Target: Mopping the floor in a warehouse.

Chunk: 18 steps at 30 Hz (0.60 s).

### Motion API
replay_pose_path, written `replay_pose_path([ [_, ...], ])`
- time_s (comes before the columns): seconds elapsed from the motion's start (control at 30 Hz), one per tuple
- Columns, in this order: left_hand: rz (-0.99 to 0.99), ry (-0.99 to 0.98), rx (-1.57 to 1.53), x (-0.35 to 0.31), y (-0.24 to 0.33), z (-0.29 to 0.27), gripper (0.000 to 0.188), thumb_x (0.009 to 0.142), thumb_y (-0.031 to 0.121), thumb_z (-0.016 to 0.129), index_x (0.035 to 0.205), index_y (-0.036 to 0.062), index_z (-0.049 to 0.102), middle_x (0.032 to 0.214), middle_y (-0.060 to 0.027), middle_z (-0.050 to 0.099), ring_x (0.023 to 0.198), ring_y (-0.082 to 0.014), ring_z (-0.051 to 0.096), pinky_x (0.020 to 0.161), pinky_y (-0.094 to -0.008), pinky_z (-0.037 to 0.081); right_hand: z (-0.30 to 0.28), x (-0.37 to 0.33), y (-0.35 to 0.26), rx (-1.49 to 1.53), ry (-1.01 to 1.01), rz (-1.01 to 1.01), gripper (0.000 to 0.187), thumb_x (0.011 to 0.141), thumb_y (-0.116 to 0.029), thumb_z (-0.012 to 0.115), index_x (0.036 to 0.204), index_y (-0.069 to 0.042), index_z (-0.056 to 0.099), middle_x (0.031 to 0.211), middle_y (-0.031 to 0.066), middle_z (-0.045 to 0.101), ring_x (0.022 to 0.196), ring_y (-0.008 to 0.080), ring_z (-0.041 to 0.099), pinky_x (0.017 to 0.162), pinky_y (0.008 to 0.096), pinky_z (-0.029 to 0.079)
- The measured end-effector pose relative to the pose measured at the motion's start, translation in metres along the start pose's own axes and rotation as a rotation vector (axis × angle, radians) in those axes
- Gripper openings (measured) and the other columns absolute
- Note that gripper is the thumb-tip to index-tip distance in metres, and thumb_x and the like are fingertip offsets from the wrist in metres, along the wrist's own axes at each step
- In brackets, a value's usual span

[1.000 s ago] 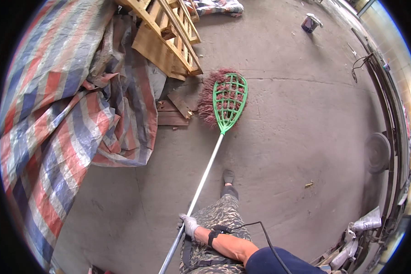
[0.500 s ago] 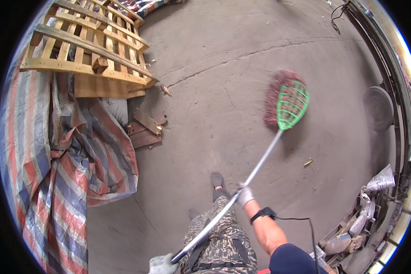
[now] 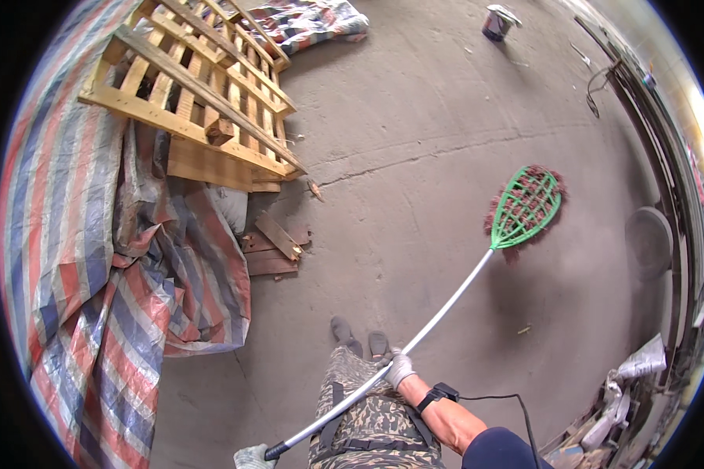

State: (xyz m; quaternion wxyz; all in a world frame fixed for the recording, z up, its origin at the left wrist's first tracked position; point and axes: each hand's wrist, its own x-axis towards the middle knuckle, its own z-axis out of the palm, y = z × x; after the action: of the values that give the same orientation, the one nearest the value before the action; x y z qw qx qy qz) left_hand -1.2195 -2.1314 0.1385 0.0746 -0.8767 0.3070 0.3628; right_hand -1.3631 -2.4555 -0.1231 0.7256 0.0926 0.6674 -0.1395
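Note:
A long broom (image 3: 455,303) with a pale metal handle runs slantwise from lower left to upper right. Its head is a green lattice frame (image 3: 526,206) over dark red bristles, out over the grey concrete floor (image 3: 414,258). Gloved in white, my right hand (image 3: 400,369) wraps round the middle of the handle, in front of my camouflage trousers. My left hand (image 3: 254,457), gloved too, closes on the black grip at the handle's lower end, partly cut off by the picture's edge. Whether the bristles touch the floor I cannot tell.
At left, striped tarpaulin (image 3: 62,234) covers a pile, with a wooden pallet (image 3: 188,86) leaning there and broken boards (image 3: 274,246) beside it. A bucket (image 3: 499,25) stands far off. Along the right lie a round disc (image 3: 648,241), metal rails and white sacks (image 3: 641,359).
The broom head has turned and now sits farther right and lower in the picture. Both hands keep their hold. My view has shifted, bringing the bucket in, and my feet stand closer together.

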Motion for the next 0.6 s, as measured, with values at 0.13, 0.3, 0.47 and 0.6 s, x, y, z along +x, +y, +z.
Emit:
replay_pose_path([
  [0.13, -0.150, -0.006, -0.103, -0.031, -0.031, 0.013, 0.020, 0.072, 0.035, 0.057, 0.069, 0.0150, 0.058, 0.065, -0.0114, 0.059, 0.061, -0.0320, 0.057, 0.054, -0.0410, 0.045, 0.043, -0.007, 0.050, -0.191, 0.028, 0.038, 0.021, 0.078, -0.020, 0.058, 0.067, -0.012, 0.042, 0.051, 0.0033, 0.040, 0.037, 0.0175, 0.038, 0.035, 0.0312, 0.034],
  [0.3, -0.303, -0.029, -0.194, -0.067, -0.045, 0.036, 0.018, 0.073, 0.034, 0.057, 0.073, 0.0156, 0.060, 0.065, -0.0116, 0.059, 0.063, -0.0330, 0.057, 0.055, -0.0400, 0.044, 0.099, -0.005, 0.098, -0.367, -0.079, 0.050, 0.022, 0.077, -0.022, 0.060, 0.065, -0.016, 0.043, 0.050, -0.0007, 0.037, 0.041, 0.0153, 0.038, 0.039, 0.0332, 0.036],
  [0.47, -0.528, -0.273, -0.462, -0.074, 0.008, 0.000, 0.041, 0.074, 0.049, 0.058, 0.091, 0.0118, 0.058, 0.091, -0.0195, 0.061, 0.074, -0.0359, 0.059, 0.056, -0.0433, 0.045, 0.160, -0.018, 0.110, -0.590, -0.118, 0.056, 0.020, 0.077, -0.021, 0.059, 0.066, -0.009, 0.047, 0.052, 0.0026, 0.044, 0.038, 0.0151, 0.042, 0.036, 0.0320, 0.040],
  [0.6, -0.589, -0.154, -0.393, -0.050, 0.060, -0.026, 0.033, 0.074, 0.041, 0.057, 0.089, 0.0117, 0.060, 0.083, -0.0179, 0.060, 0.071, -0.0342, 0.059, 0.059, -0.0424, 0.045, 0.205, -0.009, 0.078, -0.645, -0.206, 0.100, 0.019, 0.077, -0.020, 0.058, 0.071, -0.010, 0.044, 0.054, 0.0021, 0.042, 0.041, 0.0149, 0.042, 0.036, 0.0334, 0.039],
])
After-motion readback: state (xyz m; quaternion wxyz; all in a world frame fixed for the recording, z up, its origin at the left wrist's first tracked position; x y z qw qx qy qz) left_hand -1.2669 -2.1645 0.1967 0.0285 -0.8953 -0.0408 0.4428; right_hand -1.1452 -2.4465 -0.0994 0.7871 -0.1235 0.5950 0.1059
